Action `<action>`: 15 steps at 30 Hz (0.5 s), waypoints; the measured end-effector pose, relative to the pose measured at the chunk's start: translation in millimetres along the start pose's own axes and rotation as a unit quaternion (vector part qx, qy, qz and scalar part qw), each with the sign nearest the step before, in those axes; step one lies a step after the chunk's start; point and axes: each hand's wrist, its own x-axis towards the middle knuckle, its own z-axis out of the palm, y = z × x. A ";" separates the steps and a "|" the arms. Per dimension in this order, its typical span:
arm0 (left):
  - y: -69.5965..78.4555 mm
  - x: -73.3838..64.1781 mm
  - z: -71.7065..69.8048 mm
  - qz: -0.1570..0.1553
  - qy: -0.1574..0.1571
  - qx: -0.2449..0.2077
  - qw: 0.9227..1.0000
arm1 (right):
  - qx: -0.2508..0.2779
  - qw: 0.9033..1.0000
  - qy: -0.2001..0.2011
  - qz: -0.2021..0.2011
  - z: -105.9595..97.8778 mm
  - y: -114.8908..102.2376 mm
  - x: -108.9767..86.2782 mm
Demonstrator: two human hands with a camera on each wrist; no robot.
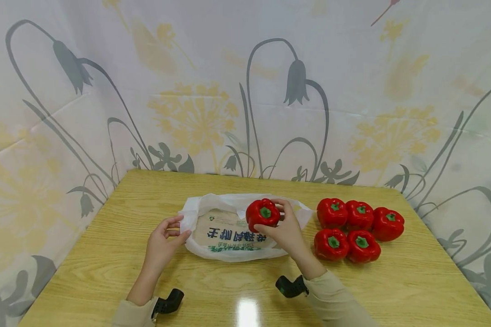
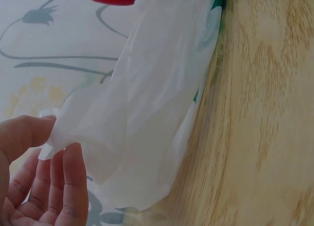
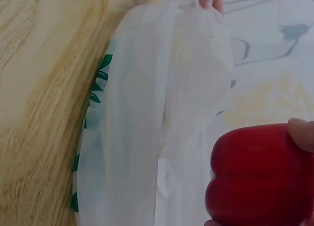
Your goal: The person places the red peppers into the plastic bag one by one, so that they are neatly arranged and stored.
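Observation:
A white plastic bag (image 1: 237,256) with printed lettering lies on the table, its mouth spread. My left hand (image 1: 163,238) pinches the bag's left edge between thumb and fingers; the left wrist view shows the pinched plastic (image 2: 64,130) closely. A red bell pepper (image 1: 257,212) with a green stem is gripped by my right hand (image 1: 284,227) above the right part of the bag. In the right wrist view that pepper (image 3: 260,179) sits beside the bag (image 3: 142,103), with only bits of my fingers showing.
To the right of the bag stand several more red bell peppers (image 1: 359,215), grouped in two rows on the wooden table (image 1: 229,290). A flower-patterned cloth (image 1: 245,113) hangs behind the table's far edge.

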 end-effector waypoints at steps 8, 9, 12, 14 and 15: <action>2.6 -0.8 -1.0 -0.005 0.003 0.007 1.000 | 0.016 0.999 -0.013 -0.027 10.8 -1.5 8.4; 2.7 -0.8 -1.0 -0.005 0.003 0.006 1.000 | 0.017 0.999 -0.014 -0.027 12.0 -1.5 9.6; 2.7 -0.8 -0.4 -0.004 0.000 0.004 1.000 | 0.012 0.999 -0.015 -0.028 15.1 -0.7 13.7; 2.5 -0.8 0.3 -0.004 -0.001 0.003 1.000 | 0.008 0.999 -0.015 -0.030 17.1 -0.4 16.3; 2.5 -0.8 0.5 -0.004 -0.001 0.004 1.000 | 0.006 0.999 -0.015 -0.030 18.3 -0.7 17.4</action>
